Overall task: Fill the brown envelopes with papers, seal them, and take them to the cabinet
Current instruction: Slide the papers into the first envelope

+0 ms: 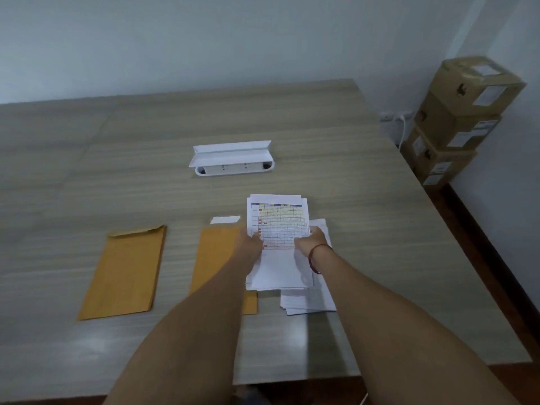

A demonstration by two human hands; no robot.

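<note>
Both hands, left hand (250,244) and right hand (310,240), grip a paper stack (277,229) above the worktop (365,229) near its right edge; filling begins. Next, slide it into the nearer envelope (217,249).

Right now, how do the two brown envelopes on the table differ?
The left envelope lies fully in view and untouched; the right envelope is partly covered by the left hand and the held sheaf of papers. The left envelope sits tilted on the table; the right envelope lies straighter. A small white strip lies just beyond the right envelope, none by the left. Both lie flat, same colour.
</note>
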